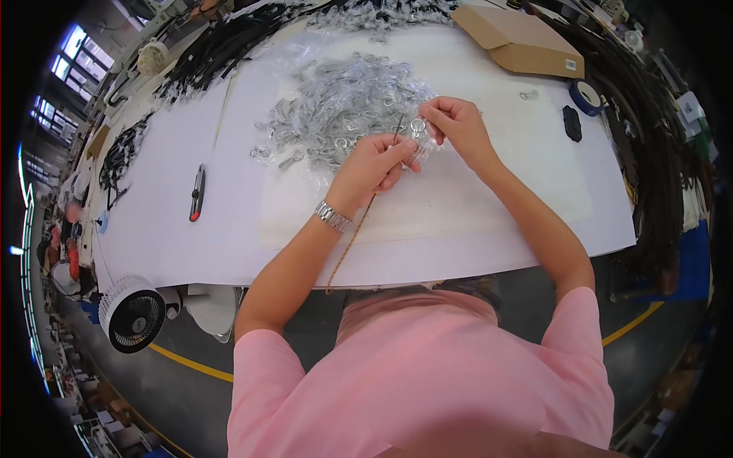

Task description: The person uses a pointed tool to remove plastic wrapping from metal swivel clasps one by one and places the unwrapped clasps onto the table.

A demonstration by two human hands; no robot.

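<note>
My left hand (379, 166) is closed on a thin cord (353, 243), whose dark tip sticks up above the fingers while its brownish-yellow length hangs to the table's front edge. My right hand (460, 128) pinches a silver metal clasp (418, 126) with a round ring, partly wrapped in clear plastic. Both hands are close together, and the plastic reaches the left fingertips. How the cord end and the clasp meet is too small to tell. Just behind the hands lies a pile of similar clasps in clear plastic (343, 99).
A red-and-black utility knife (198, 193) lies on the white table (252, 221) to the left. Black straps (217, 49) are heaped at the back left. A cardboard box (527, 44), blue tape roll (586, 98) and small black object (571, 123) are at right. A fan (136, 314) stands front left.
</note>
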